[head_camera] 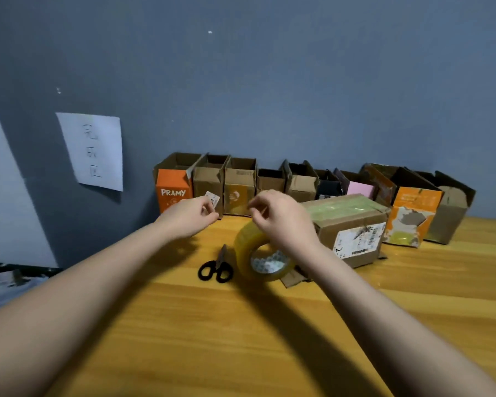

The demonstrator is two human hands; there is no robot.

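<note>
Left hand [189, 217] grip: thumb and forefinger pinched together, remaining fingers curled. Right hand [282, 217] grip: the same pinch, held just above the roll of clear packing tape [262, 255]. Whether a strip of tape runs between the two pinches cannot be told. The roll stands on edge on the wooden counter [212, 325], between black scissors [215, 269] and a sealed cardboard box [352, 227]. Open cartons [209, 179] line the wall behind.
</note>
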